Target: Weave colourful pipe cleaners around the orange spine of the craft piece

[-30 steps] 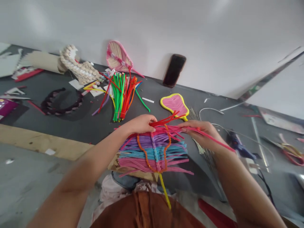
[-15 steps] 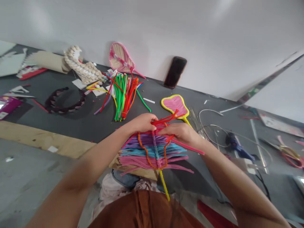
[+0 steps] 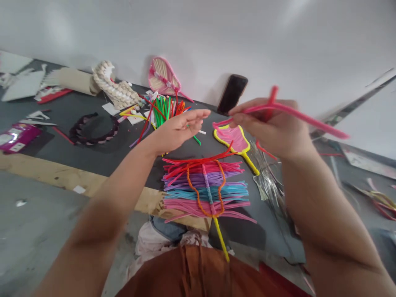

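My right hand (image 3: 278, 132) is raised over the right of the table, its fingers closed around a bent pink pipe cleaner (image 3: 315, 121). A short red end (image 3: 274, 95) sticks up beside that hand. My left hand (image 3: 177, 131) hovers with fingers stretched out, holding nothing, in front of a bundle of green and red pipe cleaners (image 3: 162, 110) that it partly hides. Below both hands lies a fan-like piece with rows of red, purple, blue and pink pipe cleaners (image 3: 173, 193), an orange outline (image 3: 189, 181) and a yellow stem (image 3: 221, 239).
Behind are a pink-and-yellow fan (image 3: 236, 138), a pink leaf-shaped fan (image 3: 162, 76) and a phone (image 3: 232, 93) leaning on the wall. A dark braided band (image 3: 77, 134) lies left. Thin wires (image 3: 272, 192) and scissors (image 3: 375, 196) lie right.
Both hands have left the fan-like piece. My right hand has risen to the right with the pink pipe cleaner; my left hand has moved up and left and opened.
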### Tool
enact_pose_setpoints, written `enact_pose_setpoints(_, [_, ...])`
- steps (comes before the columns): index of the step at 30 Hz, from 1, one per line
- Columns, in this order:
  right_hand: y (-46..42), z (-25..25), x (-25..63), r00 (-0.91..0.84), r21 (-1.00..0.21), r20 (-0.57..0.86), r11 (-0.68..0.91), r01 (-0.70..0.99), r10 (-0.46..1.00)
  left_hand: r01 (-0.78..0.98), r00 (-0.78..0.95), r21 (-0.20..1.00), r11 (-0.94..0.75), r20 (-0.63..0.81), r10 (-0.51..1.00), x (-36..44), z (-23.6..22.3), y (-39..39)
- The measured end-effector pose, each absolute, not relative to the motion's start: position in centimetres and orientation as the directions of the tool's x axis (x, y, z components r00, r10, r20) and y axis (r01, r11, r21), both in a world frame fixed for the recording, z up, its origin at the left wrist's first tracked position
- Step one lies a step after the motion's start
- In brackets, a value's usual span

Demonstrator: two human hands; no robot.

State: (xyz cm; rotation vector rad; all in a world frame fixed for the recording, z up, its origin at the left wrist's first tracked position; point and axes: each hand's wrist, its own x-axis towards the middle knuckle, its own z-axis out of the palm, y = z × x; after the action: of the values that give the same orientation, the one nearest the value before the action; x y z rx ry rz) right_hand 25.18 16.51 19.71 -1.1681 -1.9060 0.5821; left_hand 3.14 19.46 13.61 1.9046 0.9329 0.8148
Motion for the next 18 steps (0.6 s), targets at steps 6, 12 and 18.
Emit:
enact_pose_setpoints(6, [20.4,19.1,20.0,-0.43,-0.621,0.414,0.595,0.511,0.802,0.517,0.378,0.768,-0.378,0.192,0.906,1.2,15.4,17.7])
enact_pose_setpoints(12, [21.5,17.5,22.0,-0.393,-0.36,0.306,0.487,0.795,0.867,0.877,0.088,0.467,-0.118,0.087,0.992,-5.4,14.1,21.2])
enact_pose_setpoints(18, [17.1,14.9,23.0,-0.465,-0.09,0.045,0.467,0.88,0.884,0.958,-0.017,0.287,-0.008,0.083,0.996,-8.8,12.7,24.0])
